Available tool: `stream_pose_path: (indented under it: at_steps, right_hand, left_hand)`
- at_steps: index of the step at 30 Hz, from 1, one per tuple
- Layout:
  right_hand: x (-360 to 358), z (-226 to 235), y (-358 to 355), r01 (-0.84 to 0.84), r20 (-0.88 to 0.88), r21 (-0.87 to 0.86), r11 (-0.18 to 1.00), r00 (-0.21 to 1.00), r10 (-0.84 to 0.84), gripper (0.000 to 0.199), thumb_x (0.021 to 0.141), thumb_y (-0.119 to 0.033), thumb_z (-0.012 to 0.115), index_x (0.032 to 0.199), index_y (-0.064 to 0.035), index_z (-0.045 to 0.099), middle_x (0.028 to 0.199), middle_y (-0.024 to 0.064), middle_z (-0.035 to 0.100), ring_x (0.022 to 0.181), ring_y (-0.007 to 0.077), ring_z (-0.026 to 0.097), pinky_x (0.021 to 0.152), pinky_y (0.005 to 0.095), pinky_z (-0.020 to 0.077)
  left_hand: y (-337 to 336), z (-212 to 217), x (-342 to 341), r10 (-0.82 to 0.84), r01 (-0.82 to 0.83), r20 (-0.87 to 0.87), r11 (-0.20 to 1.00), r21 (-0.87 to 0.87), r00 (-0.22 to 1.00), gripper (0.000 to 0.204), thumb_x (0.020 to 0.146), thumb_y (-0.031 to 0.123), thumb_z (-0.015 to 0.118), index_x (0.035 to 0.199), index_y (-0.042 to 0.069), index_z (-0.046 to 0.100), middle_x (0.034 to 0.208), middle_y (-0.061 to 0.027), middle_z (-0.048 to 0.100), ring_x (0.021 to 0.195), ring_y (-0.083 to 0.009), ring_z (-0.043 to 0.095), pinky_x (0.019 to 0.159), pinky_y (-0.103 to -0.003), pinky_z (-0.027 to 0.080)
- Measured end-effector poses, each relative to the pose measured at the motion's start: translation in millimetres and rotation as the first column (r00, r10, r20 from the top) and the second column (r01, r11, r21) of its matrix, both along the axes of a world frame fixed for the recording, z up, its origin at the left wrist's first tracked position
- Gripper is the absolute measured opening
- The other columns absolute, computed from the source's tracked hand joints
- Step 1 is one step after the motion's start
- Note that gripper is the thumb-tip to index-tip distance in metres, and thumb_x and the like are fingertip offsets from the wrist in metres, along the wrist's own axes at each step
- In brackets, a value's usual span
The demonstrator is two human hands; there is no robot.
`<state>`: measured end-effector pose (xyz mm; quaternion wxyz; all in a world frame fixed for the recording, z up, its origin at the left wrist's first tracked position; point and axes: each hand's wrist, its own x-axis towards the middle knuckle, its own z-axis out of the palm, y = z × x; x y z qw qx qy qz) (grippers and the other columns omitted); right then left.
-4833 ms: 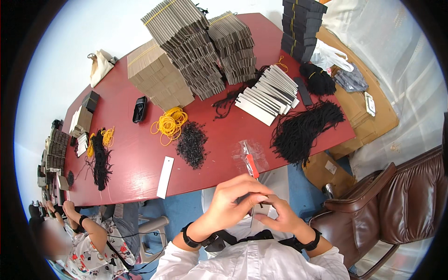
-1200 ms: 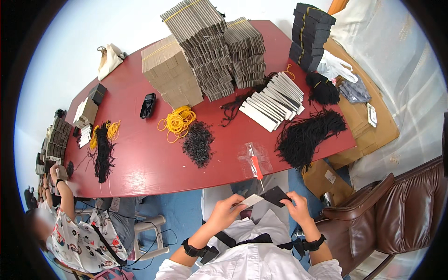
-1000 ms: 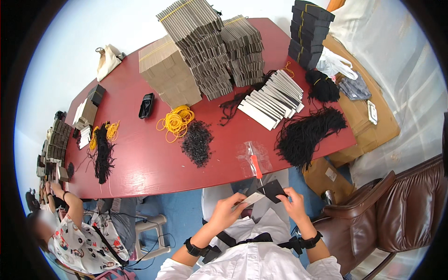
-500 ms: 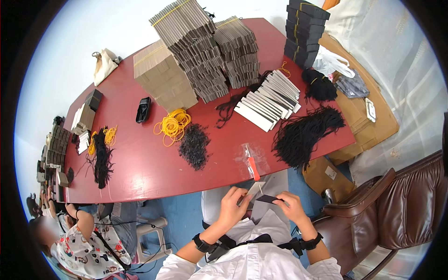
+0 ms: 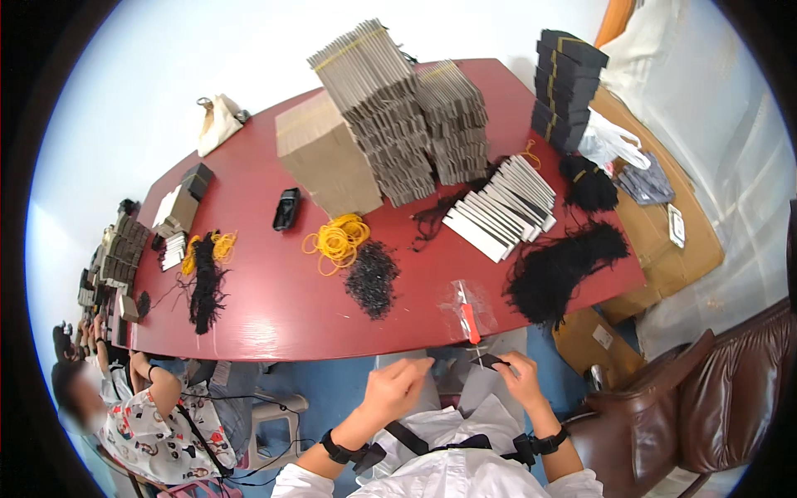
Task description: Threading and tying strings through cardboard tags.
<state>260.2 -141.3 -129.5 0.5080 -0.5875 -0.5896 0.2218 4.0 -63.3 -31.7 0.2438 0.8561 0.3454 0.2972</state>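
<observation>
My left hand [image 5: 397,388] is raised left of my lap, its fingers drawn together and pointing right; whether anything small is between them is hidden. Across from it, my right hand [image 5: 519,380] pinches a small dark flat card [image 5: 488,360] above my knees. A thin pale strip shows at the card's left end, too small to make out. Just beyond, a red-handled tool [image 5: 471,322] lies on clear plastic at the front edge of the red table [image 5: 274,319]. The two hands are apart.
Stacks of grey-brown cardboard pieces [image 5: 394,141], white card strips [image 5: 502,212] and black cord bundles [image 5: 569,270] cover the table's right half. Yellow bands [image 5: 339,241] lie beside small black bits [image 5: 372,280]. A brown leather chair [image 5: 664,407] stands right; another person [image 5: 166,423] sits left.
My left hand has pulled left and up, away from the card; the pale flat piece it held no longer shows in it. My right hand keeps the dark card. The view has shifted.
</observation>
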Motion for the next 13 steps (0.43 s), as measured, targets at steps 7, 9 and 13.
stream_pose_path:
  at_steps: [7,9,13]
  right_hand:
    - [-8.7,5.6,13.1,0.027,0.002,-0.156,0.987,1.000,-0.027,0.010,0.082,-0.010,0.066,0.084,0.0000,0.067,0.078,0.0140,0.067,0.069,0.0300,0.064,0.060,0.0341,0.0481]
    - [-6.8,9.6,14.0,0.050,0.113,-0.172,0.984,0.993,-0.030,0.013,0.084,-0.013,0.065,0.084,-0.0007,0.068,0.079,0.0142,0.067,0.071,0.0300,0.065,0.061,0.0350,0.0489]
    - [-8.9,13.2,14.8,0.079,0.327,-0.074,0.994,0.944,-0.051,0.016,0.085,-0.019,0.065,0.089,-0.0036,0.069,0.085,0.0130,0.069,0.074,0.0299,0.066,0.068,0.0374,0.0520]
  left_hand:
    - [113.5,111.7,-22.3,0.534,-0.560,0.196,0.698,0.448,0.823,0.021,0.079,0.004,0.063,0.101,0.005,0.062,0.098,-0.0118,0.061,0.082,-0.0297,0.059,0.070,-0.037,0.050]
    - [150.4,136.2,-14.2,0.561,-0.563,0.221,0.561,0.608,0.798,0.035,0.080,0.010,0.066,0.114,0.008,0.059,0.114,-0.0136,0.054,0.098,-0.0319,0.055,0.081,-0.040,0.047]
    - [213.6,149.3,-12.2,0.670,-0.598,0.149,0.510,0.618,0.727,0.066,0.081,0.027,0.070,0.139,0.016,0.042,0.145,-0.0138,0.034,0.128,-0.0388,0.038,0.102,-0.048,0.037]
